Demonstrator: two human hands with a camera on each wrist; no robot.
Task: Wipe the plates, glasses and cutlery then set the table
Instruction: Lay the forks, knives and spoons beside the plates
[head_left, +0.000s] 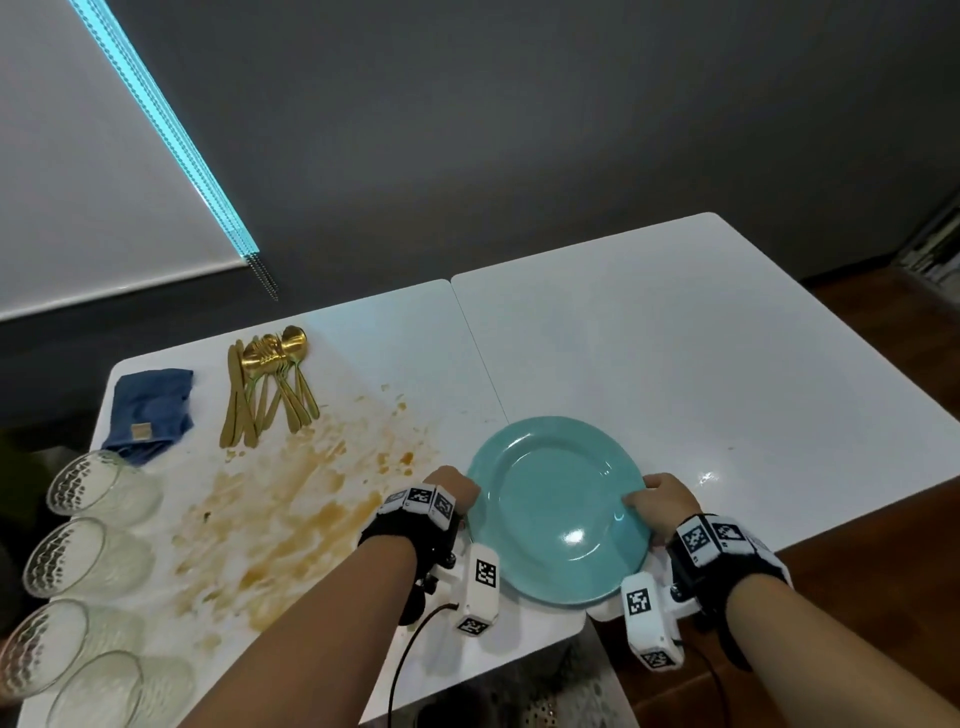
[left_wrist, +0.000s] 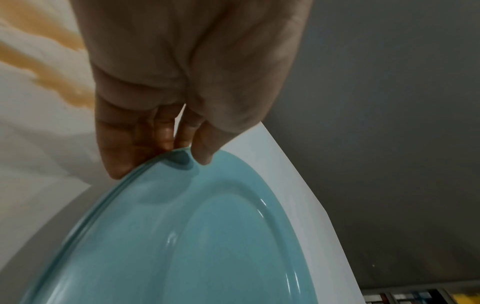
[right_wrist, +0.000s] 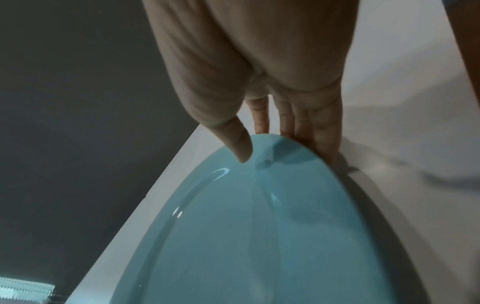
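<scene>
White and glossy, the bench (head_left: 675, 338) stands against a dark grey wall. Both hands hold a teal plate (head_left: 558, 512) near the bench's front edge: the left hand (head_left: 452, 491) pinches its left rim, thumb on top and fingers (left_wrist: 116, 148) beneath, and the right hand (head_left: 662, 501) grips the right rim likewise. Orange-brown smears (head_left: 291, 499) cover the bench's left half, beside gold cutlery (head_left: 270, 389), a blue cloth (head_left: 150, 410) and four glasses (head_left: 88, 551) lying on their sides.

Right half of the worktop (head_left: 675, 338) lies bare beyond the plate (head_left: 558, 512), while glasses (head_left: 78, 561), cutlery (head_left: 267, 395) (a gold heap) and cloth (head_left: 148, 410) crowd the frame's left.
</scene>
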